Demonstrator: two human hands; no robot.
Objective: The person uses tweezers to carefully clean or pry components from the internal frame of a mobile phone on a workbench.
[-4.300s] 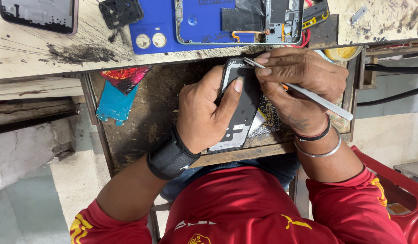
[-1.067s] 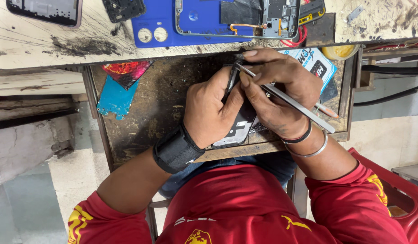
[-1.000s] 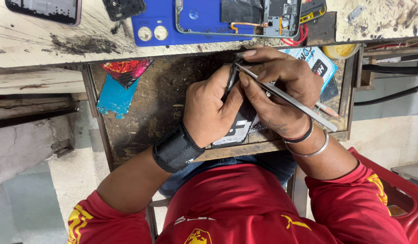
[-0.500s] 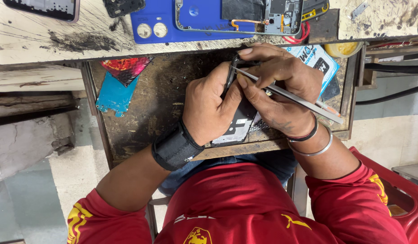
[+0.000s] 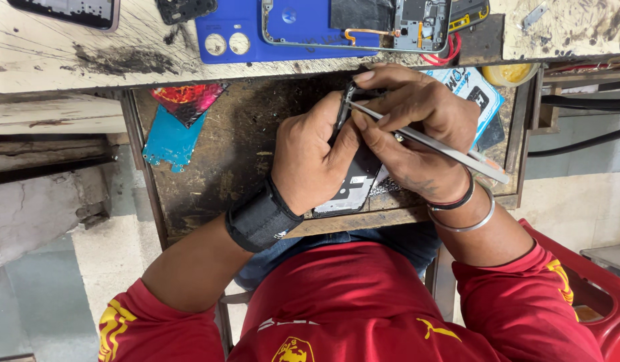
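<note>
- Head view, looking straight down over a red-shirted lap at a pulled-out wooden drawer (image 5: 216, 161) set under the counter (image 5: 69, 57).
- Left hand (image 5: 310, 157), mid-frame, wrapped around a dark phone frame (image 5: 353, 184); thumb pressed on its upper edge, fingers hidden behind it; black wrist band (image 5: 260, 218) just below.
- Right hand (image 5: 417, 134), right of centre, closed on metal tweezers (image 5: 444, 146); tips resting against the top of the phone frame near the left thumb, handle end slanting out toward the lower right past the wrist.
- Two bangles (image 5: 467, 211) on the right wrist, one dark, one silvery.
- Phone frame held upright-tilted above the drawer, between both hands, lower end near the drawer's front edge.
- Upper left of the drawer: teal flat part (image 5: 168, 139) with a red patterned sheet (image 5: 188, 100) just above, overlapping its top corner.
- Behind the right hand: white-and-blue printed packet (image 5: 474, 87), partly covered.
- Top of the frame on the counter: blue back cover (image 5: 233, 40) with two round camera openings; beside it an opened blue phone body (image 5: 353, 23) showing circuit boards and an orange flex strip; red wire (image 5: 444, 55) curling at its lower right corner.
- Upper left corner: dark phone (image 5: 69, 10) lying flat, cut off by the frame edge.
- Right of the drawer: yellowish round tub (image 5: 514, 72) tucked under the counter edge.
- Lower right corner: red plastic chair (image 5: 591, 295).
</note>
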